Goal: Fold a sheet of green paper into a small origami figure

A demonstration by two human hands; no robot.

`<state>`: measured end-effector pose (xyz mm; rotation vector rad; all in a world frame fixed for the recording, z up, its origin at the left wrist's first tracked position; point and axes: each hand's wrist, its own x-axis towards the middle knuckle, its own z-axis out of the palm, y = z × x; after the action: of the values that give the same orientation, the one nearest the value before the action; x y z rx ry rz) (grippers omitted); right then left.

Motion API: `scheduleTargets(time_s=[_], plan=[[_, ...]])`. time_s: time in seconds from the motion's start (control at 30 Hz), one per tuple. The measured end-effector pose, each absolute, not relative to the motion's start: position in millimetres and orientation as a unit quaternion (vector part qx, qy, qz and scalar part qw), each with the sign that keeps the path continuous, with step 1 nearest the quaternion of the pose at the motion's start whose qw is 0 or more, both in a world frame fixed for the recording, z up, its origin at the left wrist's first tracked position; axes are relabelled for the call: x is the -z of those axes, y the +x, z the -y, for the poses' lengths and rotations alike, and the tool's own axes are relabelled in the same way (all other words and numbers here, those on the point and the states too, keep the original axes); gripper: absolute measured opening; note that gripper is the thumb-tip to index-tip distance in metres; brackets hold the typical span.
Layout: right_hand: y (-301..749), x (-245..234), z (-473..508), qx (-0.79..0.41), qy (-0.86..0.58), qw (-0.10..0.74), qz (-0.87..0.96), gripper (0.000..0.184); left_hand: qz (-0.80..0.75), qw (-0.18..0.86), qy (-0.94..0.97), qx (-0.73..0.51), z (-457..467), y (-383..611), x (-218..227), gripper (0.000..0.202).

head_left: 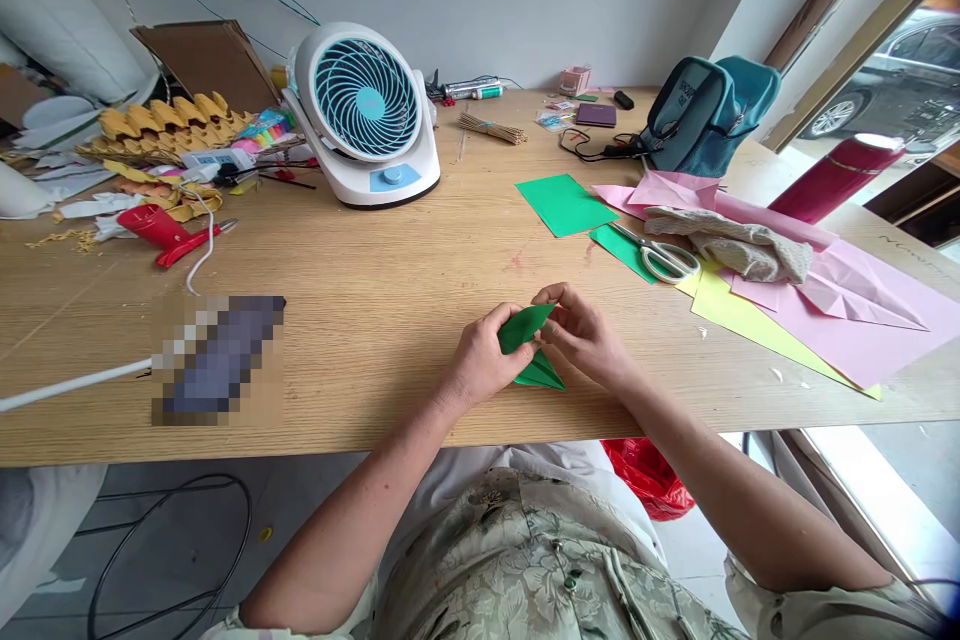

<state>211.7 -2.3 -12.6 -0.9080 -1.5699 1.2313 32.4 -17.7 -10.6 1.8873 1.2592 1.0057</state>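
Observation:
Near the front edge of the table, a folded green paper (525,328) is held between my two hands. My left hand (484,358) is closed around its left side, the thumb along the paper. On the other side, my right hand (581,335) pinches the paper's right tip with bent fingers. A pleated lower part of the green paper (541,373) shows beneath my hands, just above the tabletop. Part of the paper is hidden behind my fingers. Farther right lie a flat green sheet (564,205) and white-handled scissors (667,260).
A white fan (367,110) stands at the back left. Pink paper (885,320), yellow paper (772,330) and a knit glove (739,242) lie to the right, near a red bottle (836,178) and a teal bag (701,120). A red glue gun (169,235) lies left.

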Motion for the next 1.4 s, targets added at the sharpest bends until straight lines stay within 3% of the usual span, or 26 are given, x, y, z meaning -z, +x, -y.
scheduleTargets(time_s=[0.23, 0.5, 0.9, 1.07, 1.23, 1.4], plan=[[212.7, 6.6, 7.3, -0.490, -0.385, 0.441, 0.646, 0.041, -0.481, 0.227, 0.747, -0.398, 19.0, 35.4, 16.7, 0.027], [202.4, 5.4, 4.9, -0.466, -0.445, 0.467, 0.605, 0.014, -0.480, 0.137, 0.781, -0.375, 23.7, 47.0, 19.3, 0.027], [204.4, 6.3, 2.8, -0.332, -0.456, 0.579, 0.589, 0.012, -0.500, 0.125, 0.772, -0.372, 23.0, 55.3, 18.4, 0.021], [212.2, 0.4, 8.5, -0.438, -0.380, 0.557, 0.595, 0.025, -0.484, 0.153, 0.762, -0.403, 21.9, 48.4, 13.7, 0.020], [218.5, 1.9, 8.0, -0.482, -0.352, 0.527, 0.605, 0.031, -0.493, 0.193, 0.719, -0.450, 23.8, 43.9, 9.9, 0.033], [211.7, 8.9, 2.2, -0.546, -0.361, 0.448, 0.609, 0.037, -0.483, 0.222, 0.689, -0.492, 24.1, 41.7, 9.4, 0.028]])
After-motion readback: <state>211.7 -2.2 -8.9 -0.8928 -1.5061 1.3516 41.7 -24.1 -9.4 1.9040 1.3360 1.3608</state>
